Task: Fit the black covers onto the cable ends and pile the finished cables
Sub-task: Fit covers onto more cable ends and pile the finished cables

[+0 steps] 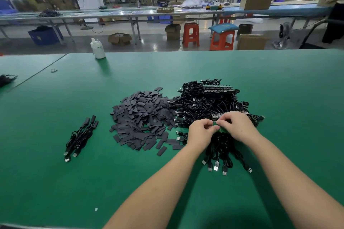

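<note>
A heap of flat black covers (143,117) lies mid-table. To its right sits a tangle of black cables (208,102) with small circuit boards on their ends. My left hand (200,132) and my right hand (236,126) meet over a bundle of cables (221,147) and both pinch a strip of green circuit boards (216,126) at its top. USB plugs (216,167) fan out below the bundle. At the left lies a small pile of covered cables (80,137).
The green table (186,65) carries a white bottle (97,48) at its far edge and a small ring (53,70) at the left. Black strands (6,80) poke in at the left edge. Orange stools and cardboard boxes stand on the floor beyond.
</note>
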A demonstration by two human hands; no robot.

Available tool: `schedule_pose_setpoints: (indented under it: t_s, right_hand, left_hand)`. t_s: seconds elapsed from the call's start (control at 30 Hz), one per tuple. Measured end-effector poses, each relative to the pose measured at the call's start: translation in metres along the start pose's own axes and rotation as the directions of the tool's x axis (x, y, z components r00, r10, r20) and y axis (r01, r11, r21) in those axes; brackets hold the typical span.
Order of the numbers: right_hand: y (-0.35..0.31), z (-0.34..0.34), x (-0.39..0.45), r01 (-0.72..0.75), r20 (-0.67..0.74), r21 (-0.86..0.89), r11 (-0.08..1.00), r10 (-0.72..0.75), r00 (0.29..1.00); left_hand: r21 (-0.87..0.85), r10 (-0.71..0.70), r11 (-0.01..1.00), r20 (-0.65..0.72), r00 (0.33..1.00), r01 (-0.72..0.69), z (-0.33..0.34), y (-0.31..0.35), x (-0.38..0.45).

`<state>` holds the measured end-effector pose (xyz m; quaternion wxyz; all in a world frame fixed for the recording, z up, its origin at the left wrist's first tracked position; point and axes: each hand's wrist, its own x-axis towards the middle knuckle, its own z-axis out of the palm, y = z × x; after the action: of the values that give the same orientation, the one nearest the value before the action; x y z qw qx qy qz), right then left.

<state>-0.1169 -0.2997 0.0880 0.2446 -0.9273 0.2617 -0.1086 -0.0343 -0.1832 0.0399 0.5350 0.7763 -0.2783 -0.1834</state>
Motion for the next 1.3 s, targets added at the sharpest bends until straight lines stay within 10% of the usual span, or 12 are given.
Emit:
schedule_pose_setpoints:
  t_s: [1.3]
  right_hand:
    - [-0.011,0.014,0.014,-0.070,-0.017,-0.124,0.990,0.069,0.997]
  left_hand:
    - [-0.020,-0.129,0.992,-0.198,0.972,0.128,-0.029,-0.011,0.007]
